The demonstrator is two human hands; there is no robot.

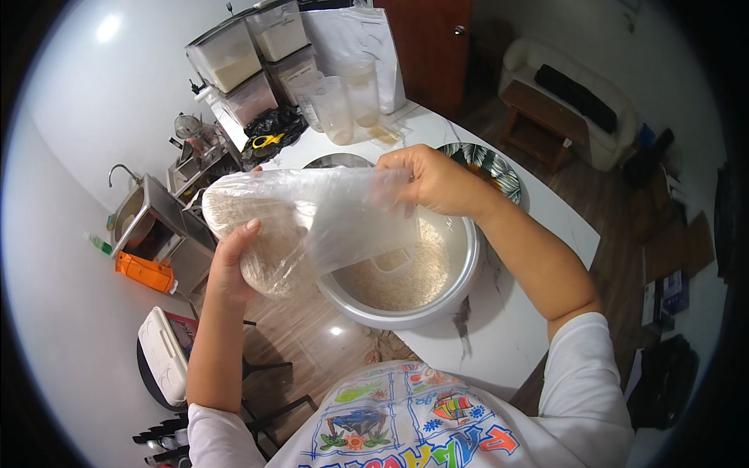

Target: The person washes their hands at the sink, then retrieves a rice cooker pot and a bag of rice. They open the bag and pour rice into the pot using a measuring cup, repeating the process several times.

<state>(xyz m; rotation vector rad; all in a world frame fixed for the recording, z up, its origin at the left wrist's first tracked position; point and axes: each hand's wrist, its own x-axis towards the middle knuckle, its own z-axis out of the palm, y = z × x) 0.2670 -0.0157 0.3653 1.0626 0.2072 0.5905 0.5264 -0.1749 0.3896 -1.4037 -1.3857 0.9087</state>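
Observation:
My left hand [235,257] holds a clear plastic bag [263,251] of rice, tilted on its side, with the thumb across its front. The fingers of my right hand [418,181] grip the bag's loose upper end. Below the bag, a silver-rimmed round pot [468,281] stands on the marble-patterned table. White rice [427,281] lies in the pot, with a clear plastic scoop or cup [393,262] on it, partly hidden by the bag.
Behind the pot are a leaf-patterned round mat [503,175], clear plastic jugs [332,111], yellow-handled scissors [268,140] on a black bag and stacked storage containers [231,58]. A steel sink [137,205] is at the left; a wooden table [541,120] and sofa [526,58] stand farther off.

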